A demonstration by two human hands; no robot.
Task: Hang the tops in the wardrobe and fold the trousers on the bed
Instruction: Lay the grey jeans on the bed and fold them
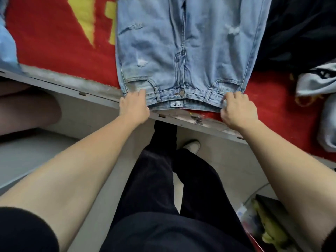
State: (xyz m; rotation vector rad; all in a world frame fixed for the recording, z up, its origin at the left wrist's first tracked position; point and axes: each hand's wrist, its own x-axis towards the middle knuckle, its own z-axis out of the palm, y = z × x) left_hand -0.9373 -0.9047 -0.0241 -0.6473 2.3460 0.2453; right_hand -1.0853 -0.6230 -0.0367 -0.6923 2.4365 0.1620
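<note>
The jeans [181, 42] lie flat on the red blanket [54, 42], legs cut off at the top of the frame. Left hand [134, 108] and right hand [236, 110] each grip a waistband corner, fingertips hidden in the denim. A black garment [300, 33] and a grey printed cloth [316, 79] crowd the right side; the waistband overhangs the bed edge [72, 82].

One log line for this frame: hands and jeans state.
step: fold trousers | jeans: flat, front up, on red blanket | left hand: grips waistband corner | right hand: grips opposite corner

Jeans [185, 42] legs cut off at top edge
</note>
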